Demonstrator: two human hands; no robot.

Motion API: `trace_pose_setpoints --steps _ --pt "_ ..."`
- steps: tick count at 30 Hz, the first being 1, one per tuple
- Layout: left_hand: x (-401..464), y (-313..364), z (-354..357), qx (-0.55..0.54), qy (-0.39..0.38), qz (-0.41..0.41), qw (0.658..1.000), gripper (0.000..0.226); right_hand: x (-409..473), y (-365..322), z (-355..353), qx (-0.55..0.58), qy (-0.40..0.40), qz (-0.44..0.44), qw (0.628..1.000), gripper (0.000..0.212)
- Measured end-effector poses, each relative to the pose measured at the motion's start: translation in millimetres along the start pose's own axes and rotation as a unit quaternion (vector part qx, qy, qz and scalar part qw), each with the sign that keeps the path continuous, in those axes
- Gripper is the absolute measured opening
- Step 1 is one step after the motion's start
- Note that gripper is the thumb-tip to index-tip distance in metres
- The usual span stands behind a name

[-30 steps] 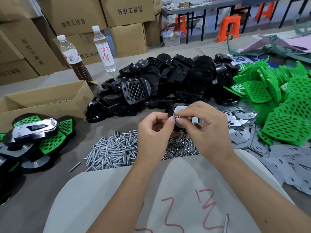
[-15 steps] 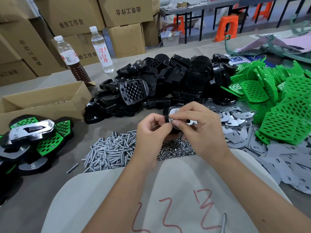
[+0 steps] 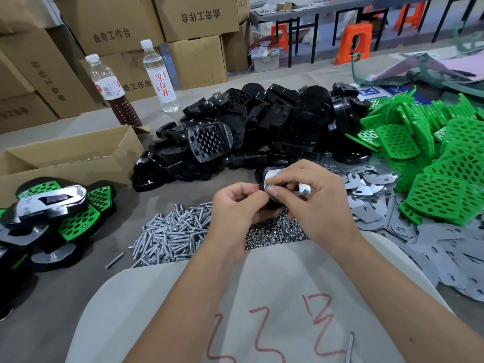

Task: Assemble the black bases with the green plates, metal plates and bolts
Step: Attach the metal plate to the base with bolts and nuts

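At frame centre, both hands grip one black base (image 3: 272, 205) with a metal plate (image 3: 271, 179): left hand (image 3: 235, 205) fingers curled underneath, right hand (image 3: 314, 203) fingers pinching the plate.

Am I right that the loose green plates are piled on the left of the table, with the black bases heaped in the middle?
Not quite: the head view shows the loose green plates piled on the right of the table. The black bases are indeed heaped in the middle.

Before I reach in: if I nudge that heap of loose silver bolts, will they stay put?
Probably not. The bolts are smooth round cylinders piled loosely, so they would likely roll and scatter; one stray bolt already lies apart. Each looks small, so probably light.
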State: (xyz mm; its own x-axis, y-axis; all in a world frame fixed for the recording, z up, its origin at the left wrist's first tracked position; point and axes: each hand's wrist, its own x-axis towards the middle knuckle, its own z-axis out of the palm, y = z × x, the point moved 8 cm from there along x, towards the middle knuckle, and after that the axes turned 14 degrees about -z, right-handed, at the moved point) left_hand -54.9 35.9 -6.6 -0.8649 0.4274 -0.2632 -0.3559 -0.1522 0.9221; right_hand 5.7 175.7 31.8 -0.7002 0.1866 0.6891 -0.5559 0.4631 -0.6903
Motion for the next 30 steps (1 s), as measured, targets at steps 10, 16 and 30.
trace_pose_setpoints --steps 10,16,30 --pt "0.9 -1.6 0.0 -0.004 -0.005 -0.015 1.000 0.021 0.0 -3.1 0.4 -0.007 0.004 -0.007 1.000 0.012" --pt "0.2 -2.2 -1.1 -0.012 -0.002 -0.019 1.000 0.030 1.7 -7.2 1.9 -0.017 -0.008 -0.018 1.000 0.012" --pt "1.2 -2.1 -3.0 0.009 0.019 -0.018 1.000 0.005 -0.1 -11.7 -2.9 -0.018 0.035 -0.023 0.999 0.025"
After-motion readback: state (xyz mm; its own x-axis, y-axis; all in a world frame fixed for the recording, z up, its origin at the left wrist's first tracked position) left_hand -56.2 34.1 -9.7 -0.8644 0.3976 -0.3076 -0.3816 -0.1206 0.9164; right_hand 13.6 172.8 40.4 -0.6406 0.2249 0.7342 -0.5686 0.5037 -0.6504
